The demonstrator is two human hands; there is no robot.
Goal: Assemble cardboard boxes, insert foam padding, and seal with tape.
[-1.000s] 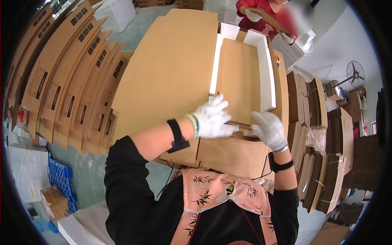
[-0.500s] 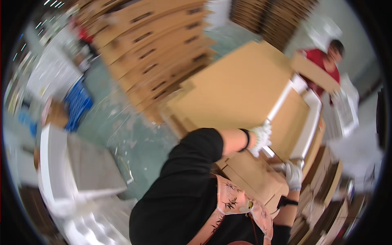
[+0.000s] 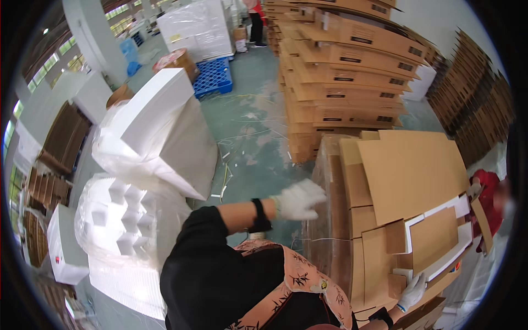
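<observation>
My left hand (image 3: 300,199), in a white work glove, is held out over the gap beside the stack of flat cartons. Its fingers are apart and nothing is in them. My right hand (image 3: 412,293), also gloved, lies with outstretched fingers against the near corner of an open carton (image 3: 434,236). White foam strips (image 3: 408,234) line the inner sides of this carton. A large flat cardboard sheet (image 3: 412,170) lies on the far side of the stack, with folded flaps (image 3: 377,264) nearer to me.
Tall stacks of flat cartons (image 3: 352,77) stand beyond. Wrapped white foam blocks (image 3: 159,132) and moulded foam (image 3: 129,214) stand on the left, near a blue pallet (image 3: 213,76). A co-worker in red (image 3: 487,192) holds a cardboard piece (image 3: 482,225) at the right.
My view has swung left. My left hand has come off the foam strip and moved left, away from the carton. My right hand has stayed at the carton's near corner.
</observation>
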